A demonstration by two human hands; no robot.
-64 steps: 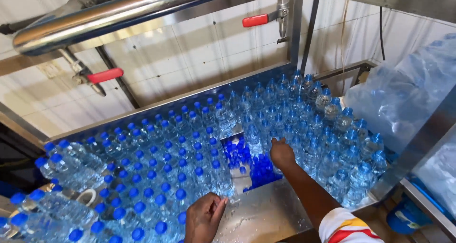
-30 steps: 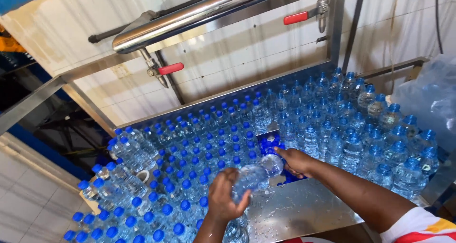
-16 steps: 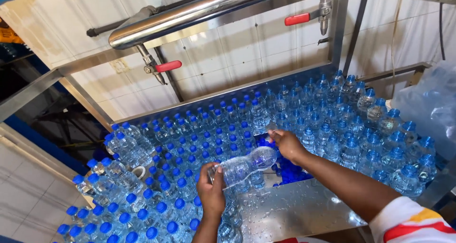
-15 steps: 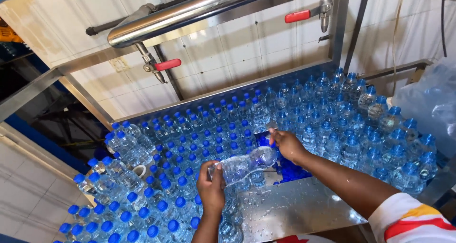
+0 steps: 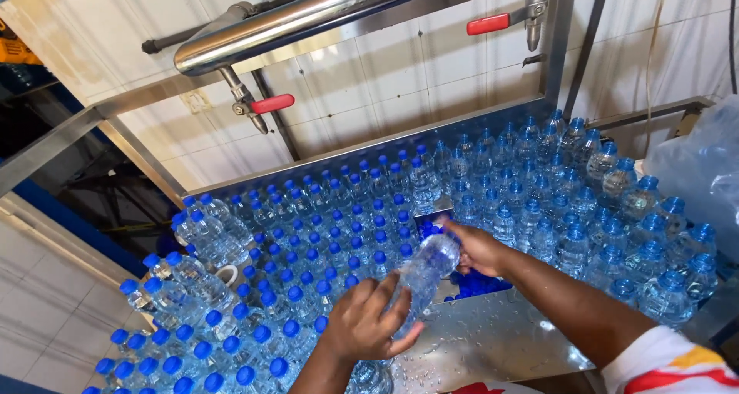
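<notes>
Both hands have shifted the bottle slightly rightward; it lies tilted above the wet steel counter; left hand curls its fingers around the lower end, right hand grips the upper end; capped bottles crowd upright all around; blue caps lie loose beneath.

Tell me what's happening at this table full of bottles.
A person holds one clear water bottle on its side between both hands, above a wet steel table. The left hand grips one end and the right hand the other. Around them, the table is packed with upright bottles with blue caps. A steel pipe with red-handled valves runs overhead.
</notes>
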